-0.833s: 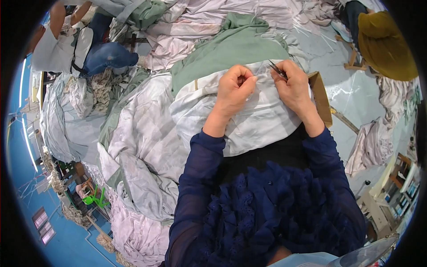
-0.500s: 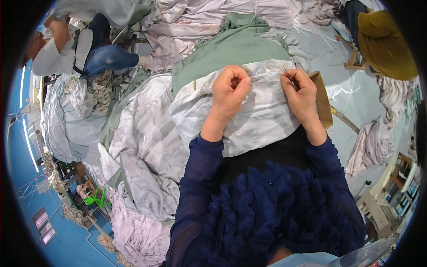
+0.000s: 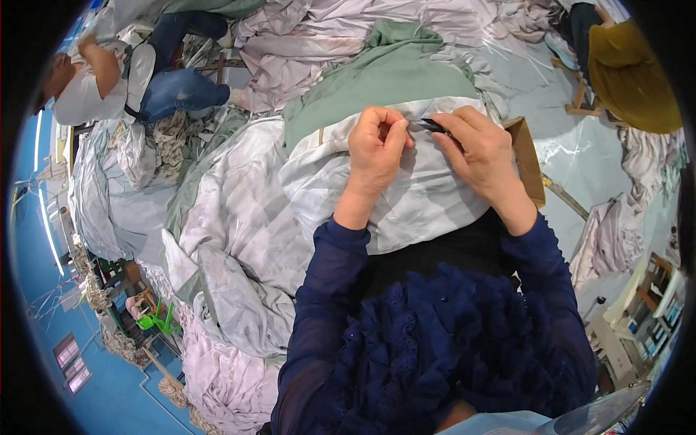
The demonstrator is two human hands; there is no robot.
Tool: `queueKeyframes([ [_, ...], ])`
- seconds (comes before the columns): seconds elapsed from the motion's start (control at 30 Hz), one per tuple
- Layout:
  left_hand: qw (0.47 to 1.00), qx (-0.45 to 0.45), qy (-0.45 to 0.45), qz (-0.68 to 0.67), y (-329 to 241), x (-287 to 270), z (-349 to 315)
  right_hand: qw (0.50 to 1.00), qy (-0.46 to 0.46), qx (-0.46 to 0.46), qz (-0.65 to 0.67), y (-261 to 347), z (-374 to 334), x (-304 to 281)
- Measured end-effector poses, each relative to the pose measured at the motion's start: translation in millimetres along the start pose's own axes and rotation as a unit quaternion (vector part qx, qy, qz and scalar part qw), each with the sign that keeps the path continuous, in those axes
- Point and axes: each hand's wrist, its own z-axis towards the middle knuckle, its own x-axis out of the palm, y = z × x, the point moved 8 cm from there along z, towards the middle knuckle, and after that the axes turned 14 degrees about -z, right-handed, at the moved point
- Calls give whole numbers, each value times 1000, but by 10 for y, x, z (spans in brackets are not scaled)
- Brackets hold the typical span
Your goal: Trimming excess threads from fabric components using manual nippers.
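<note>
White cloth (image 3: 435, 196) with a green part (image 3: 362, 87) lies spread over my lap. My left hand (image 3: 377, 141) is closed in a pinch at the upper edge of the white cloth. Whether a thread is also in that pinch is too small to tell. My right hand (image 3: 478, 148) is closed around small dark snips (image 3: 433, 125), whose tips point left at the left fingertips. A small gap shows between those tips and the pinch. The lower part of the snips is hidden in the palm.
An open cardboard box (image 3: 527, 159) stands right beside the cloth. Heaped white and pinkish fabric (image 3: 225, 188) fills the left side and far end. One person (image 3: 101, 80) sits at the far left, another (image 3: 627, 72) at the far right near a wooden stool (image 3: 583, 101).
My right hand has moved left toward my left hand, turning the snips so their tips point left. The left hand keeps its pinch nearly in place. The left co-worker's arm and cloth have shifted.
</note>
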Motion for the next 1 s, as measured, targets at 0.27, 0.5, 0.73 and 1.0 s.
queueKeyframes([
  [0.27, 1000, 21, 0, -1, -42, 21, 0, 999, -8, -24, -29, 26, 38, 87],
  [0.5, 1000, 18, 5, 17, -33, 31, 7, 999, -10, -25, -27, 7, 35, 116],
  [0.73, 999, 30, -25, -26, -275, -94, -115, 989, 28, 97, 111, -243, -90, 82],
  [1.0, 967, 134, -192, 105, -857, -848, -387, 973, -1, 187, 134, -554, -231, -21],
])
